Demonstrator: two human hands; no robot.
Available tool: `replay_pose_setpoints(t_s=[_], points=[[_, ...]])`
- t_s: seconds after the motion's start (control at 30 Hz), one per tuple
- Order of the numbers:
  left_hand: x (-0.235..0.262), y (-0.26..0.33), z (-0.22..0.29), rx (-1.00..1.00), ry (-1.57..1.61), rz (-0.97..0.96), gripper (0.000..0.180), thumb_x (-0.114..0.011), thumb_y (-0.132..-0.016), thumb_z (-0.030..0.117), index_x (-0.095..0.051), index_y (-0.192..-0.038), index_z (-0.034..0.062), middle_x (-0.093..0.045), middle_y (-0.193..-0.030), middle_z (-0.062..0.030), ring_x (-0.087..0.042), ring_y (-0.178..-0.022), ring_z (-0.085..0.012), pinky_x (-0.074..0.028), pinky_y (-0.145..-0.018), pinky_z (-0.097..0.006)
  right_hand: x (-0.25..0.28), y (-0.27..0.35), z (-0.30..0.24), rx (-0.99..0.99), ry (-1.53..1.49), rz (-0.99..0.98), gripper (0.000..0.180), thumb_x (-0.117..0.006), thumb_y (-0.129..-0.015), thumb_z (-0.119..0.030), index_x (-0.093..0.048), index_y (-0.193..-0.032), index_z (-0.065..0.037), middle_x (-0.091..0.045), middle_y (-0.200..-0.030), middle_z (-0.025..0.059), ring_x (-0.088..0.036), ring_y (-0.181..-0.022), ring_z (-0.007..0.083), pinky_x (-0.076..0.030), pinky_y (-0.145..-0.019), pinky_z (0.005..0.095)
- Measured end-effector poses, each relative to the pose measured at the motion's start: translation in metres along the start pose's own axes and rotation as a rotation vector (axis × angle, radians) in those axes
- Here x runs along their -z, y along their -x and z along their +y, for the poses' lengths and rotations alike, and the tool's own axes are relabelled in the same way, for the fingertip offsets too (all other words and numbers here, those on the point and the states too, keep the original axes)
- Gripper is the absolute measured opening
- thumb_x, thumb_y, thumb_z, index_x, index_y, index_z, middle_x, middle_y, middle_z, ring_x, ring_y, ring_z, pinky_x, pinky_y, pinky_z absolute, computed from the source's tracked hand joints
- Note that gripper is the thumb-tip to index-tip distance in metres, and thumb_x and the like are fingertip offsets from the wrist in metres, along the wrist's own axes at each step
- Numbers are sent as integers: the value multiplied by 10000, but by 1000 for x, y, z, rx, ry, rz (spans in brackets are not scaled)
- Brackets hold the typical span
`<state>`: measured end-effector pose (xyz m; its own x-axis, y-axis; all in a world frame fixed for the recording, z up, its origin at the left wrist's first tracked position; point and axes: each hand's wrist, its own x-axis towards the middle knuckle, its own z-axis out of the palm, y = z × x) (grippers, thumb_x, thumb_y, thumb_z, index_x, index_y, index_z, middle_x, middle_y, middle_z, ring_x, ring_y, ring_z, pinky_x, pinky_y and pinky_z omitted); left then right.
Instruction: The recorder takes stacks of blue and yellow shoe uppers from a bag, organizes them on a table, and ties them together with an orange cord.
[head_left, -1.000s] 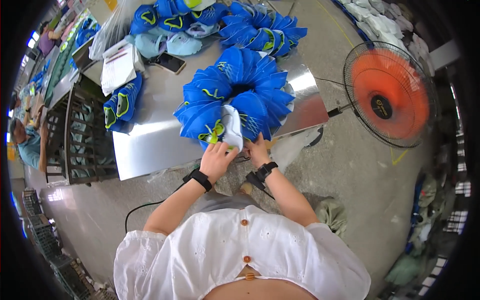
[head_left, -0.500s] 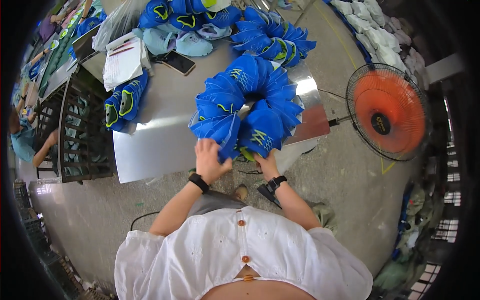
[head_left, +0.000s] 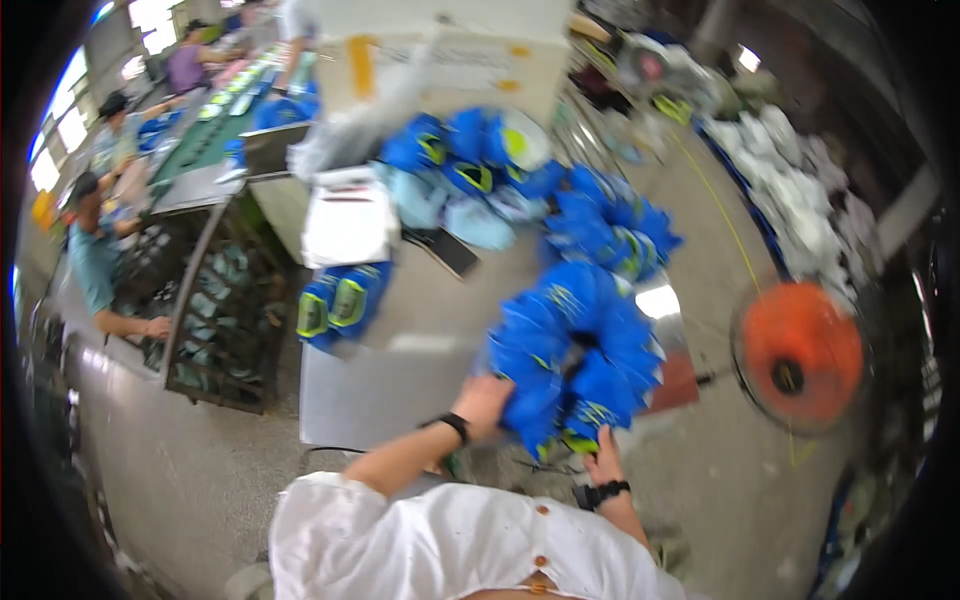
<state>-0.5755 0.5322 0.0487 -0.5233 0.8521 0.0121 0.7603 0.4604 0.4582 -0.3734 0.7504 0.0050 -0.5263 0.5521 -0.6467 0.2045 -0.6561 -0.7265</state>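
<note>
A ring-shaped bundle of blue fabric pieces with yellow-green trim (head_left: 575, 350) rests at the near edge of a shiny metal table (head_left: 400, 400). My left hand (head_left: 487, 400), with a black wristband, grips the bundle's lower left side. Under its lower right side sits my right hand (head_left: 604, 465), also wearing a black wristband, its fingers touching the blue pieces. The picture is motion-blurred.
More blue bundles (head_left: 610, 225) and light blue pieces (head_left: 470, 215) lie further back on the table, with a white stack (head_left: 348, 225) and a dark flat object (head_left: 445, 250). An orange fan (head_left: 800, 355) stands at right. A wire rack (head_left: 215, 310) and seated people (head_left: 100, 260) are at left.
The view has swung, shifting the table and fan. Both hands stay on the blue ring bundle; my left hand has moved further onto its left side, my right hand sits lower.
</note>
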Motion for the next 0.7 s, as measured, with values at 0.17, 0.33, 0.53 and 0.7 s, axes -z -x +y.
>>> replay_pose_setpoints(t_s=[0.17, 0.33, 0.53, 0.7], points=[[16, 5, -6, -166, 76, 152, 654, -608, -577, 131, -396, -1194, 82, -514, -928, -136, -507, -887, -301, -388, -787, -374, -22, -1, 0, 208, 90, 161, 664, -631, -752, -328, -245, -1271, -175, -483, -813, 41, -362, -406, 97, -248, -328, 203], [105, 68, -25, -167, 14, 236, 608, -585, -562, 135, -473, -1158, 173, -520, -853, -123, -531, -769, -309, -439, -688, -387, -44, 12, 23, 259, 111, -62, 556, -619, -756, -203, -298, -1210, -206, -508, -846, 22, -389, -416, 69, -207, -283, 172], [91, 93, -78, 238, -21, 167, 477, -568, -558, 124, -578, -1033, 175, -522, -921, -125, -493, -906, -297, -397, -766, -423, -121, -8, 30, 343, 344, -255, 709, -683, -687, -179, -273, -1246, -28, -447, -1135, 114, -454, -989, 205, -395, -784, 311], [119, 65, -40, 106, -279, 244, 527, -572, -547, 94, -539, -1072, 123, -505, -1039, -149, -425, -1044, -313, -339, -890, -412, -108, -10, 2, 60, 319, -300, 644, -675, -723, -237, -307, -1218, -52, -510, -967, 73, -496, -685, 114, -350, -414, 226]])
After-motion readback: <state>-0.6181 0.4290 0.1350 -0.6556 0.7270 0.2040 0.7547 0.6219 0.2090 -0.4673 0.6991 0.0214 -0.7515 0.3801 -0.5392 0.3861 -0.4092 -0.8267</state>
